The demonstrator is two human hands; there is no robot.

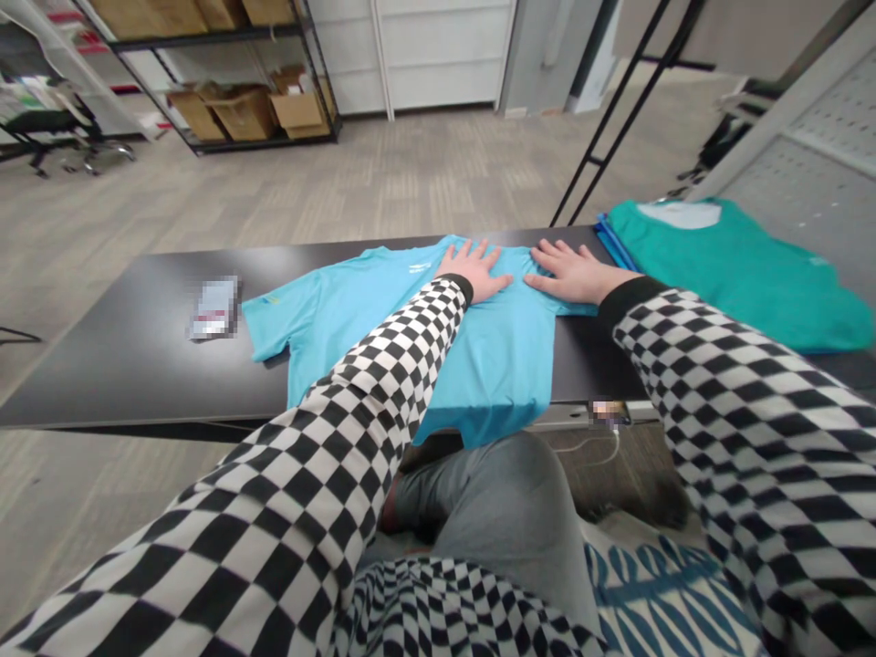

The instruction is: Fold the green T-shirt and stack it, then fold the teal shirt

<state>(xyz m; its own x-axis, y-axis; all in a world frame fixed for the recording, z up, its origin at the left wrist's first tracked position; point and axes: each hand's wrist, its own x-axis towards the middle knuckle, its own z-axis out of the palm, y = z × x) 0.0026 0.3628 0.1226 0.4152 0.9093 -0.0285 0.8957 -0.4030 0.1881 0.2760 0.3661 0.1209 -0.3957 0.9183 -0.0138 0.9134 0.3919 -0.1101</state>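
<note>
From the head view, your left hand (472, 270) lies flat on the blue shirt (479, 347), fingers spread, palm down near the far edge of the cloth. Your right hand (573, 272) lies just beside it, also flat and spread, with its fingertips on the shirt's right part. Neither hand closes on anything; both press open palms on the fabric and pinch no fold.

The blue shirt is spread on the black table (123, 365), roughly in the middle. Its left sleeve sticks out flat toward a small blurred card (214, 308) lying apart from it on the table. On the right, under your hands, the shirt seems already turned in, since no right sleeve shows; I judge that side to be folded over and now being smoothed. The near hem hangs over the table edge toward your lap. So, as I read it, the first fold is made, while the left sleeve, the left side and the hanging lower part are left to do.

To the right, well apart from your hands, a green shirt (739, 274) lies on the same table, on top of something blue that shows only as a thin edge at its left side. Whether it is folded or only laid out cannot be told, as the frame cuts it off.

Beyond the table stands a shelf (225, 82) with cardboard boxes, and a chair (47, 132) at the far left.
</note>
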